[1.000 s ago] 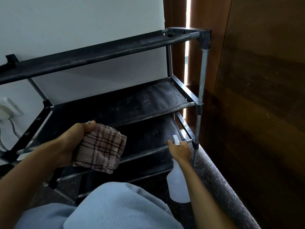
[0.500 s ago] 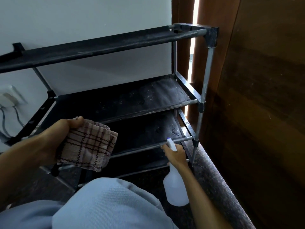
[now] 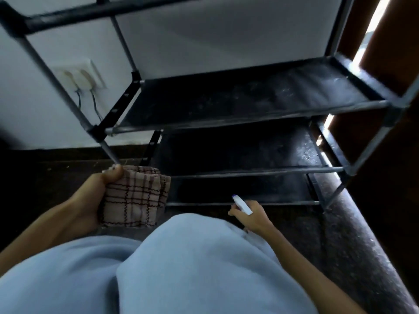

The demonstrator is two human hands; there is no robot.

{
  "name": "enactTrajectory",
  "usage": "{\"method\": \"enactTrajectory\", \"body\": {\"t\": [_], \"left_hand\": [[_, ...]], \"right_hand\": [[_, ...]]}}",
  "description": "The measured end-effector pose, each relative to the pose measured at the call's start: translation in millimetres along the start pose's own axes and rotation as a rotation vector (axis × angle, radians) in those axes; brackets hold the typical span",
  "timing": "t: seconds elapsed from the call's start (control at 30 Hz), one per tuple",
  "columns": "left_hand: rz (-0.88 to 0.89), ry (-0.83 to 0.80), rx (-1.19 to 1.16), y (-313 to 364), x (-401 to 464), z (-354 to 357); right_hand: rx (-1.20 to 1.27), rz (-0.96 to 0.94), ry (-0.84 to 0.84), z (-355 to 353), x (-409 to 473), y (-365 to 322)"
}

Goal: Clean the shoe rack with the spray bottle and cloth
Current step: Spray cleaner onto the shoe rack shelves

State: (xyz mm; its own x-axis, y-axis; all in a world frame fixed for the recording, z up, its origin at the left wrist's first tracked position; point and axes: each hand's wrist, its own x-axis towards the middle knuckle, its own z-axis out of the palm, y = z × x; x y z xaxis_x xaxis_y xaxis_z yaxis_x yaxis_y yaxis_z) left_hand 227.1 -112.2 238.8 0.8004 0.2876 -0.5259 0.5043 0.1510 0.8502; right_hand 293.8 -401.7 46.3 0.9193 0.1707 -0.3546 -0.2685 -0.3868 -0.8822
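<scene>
Head view: the rack (image 3: 249, 103) stands against a pale wall, its dark fabric shelves stacked one below the other, and all positions below are given relative to it. Left hand (image 3: 90, 200) is in front of the rack's lower left corner, fingers and thumb curled round a folded checked cloth (image 3: 135, 197), which hangs close to the left front post without clearly touching it. Right hand (image 3: 254, 217) is just in front of the lowest front rail, gripping the neck of the bottle (image 3: 242, 204); only the white spray head and its blue-tipped nozzle show, the body being hidden behind the hand and the pale blue trouser knee (image 3: 181, 257). Nozzle points up and left toward the lower shelves. Pale dust and streaks are visible on the middle shelf, densest toward the rack's right end; the two shelves beneath are darker, and the frame is too blurred to tell whether they are wet. Judgement: the spraying step is in hand, directed at the lowest tiers, and wiping has not begun. Next move calls for squeezing the trigger with the nozzle held clear of the rail, then bringing the cloth under the middle shelf to wipe along the fabric toward the rack's right end. A wall socket (image 3: 79, 75) with two plugs sits behind the rack's left post; spray should be kept away from it.
</scene>
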Motion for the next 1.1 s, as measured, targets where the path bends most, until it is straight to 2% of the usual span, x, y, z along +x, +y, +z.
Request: {"method": "enactTrajectory", "body": {"t": [0.2, 0.43, 0.6, 0.83, 1.1], "left_hand": [[-0.117, -0.047, 0.003, -49, 33, -9], [-0.187, -0.002, -0.001, -82, 65, -11], [-0.219, 0.045, -0.008, -101, 81, -14], [-0.273, 0.059, 0.011, -115, 91, -14], [-0.279, 0.060, 0.063, -111, 91, 7]], "right_hand": [[-0.112, 0.027, -0.043, 53, 29, -5], [-0.206, -0.041, -0.044, 96, 61, -27], [-0.314, -0.015, -0.070, 120, 77, -33], [-0.319, 0.012, -0.141, 102, 98, -34], [-0.386, 0.030, 0.059, 55, 93, -10]]}}
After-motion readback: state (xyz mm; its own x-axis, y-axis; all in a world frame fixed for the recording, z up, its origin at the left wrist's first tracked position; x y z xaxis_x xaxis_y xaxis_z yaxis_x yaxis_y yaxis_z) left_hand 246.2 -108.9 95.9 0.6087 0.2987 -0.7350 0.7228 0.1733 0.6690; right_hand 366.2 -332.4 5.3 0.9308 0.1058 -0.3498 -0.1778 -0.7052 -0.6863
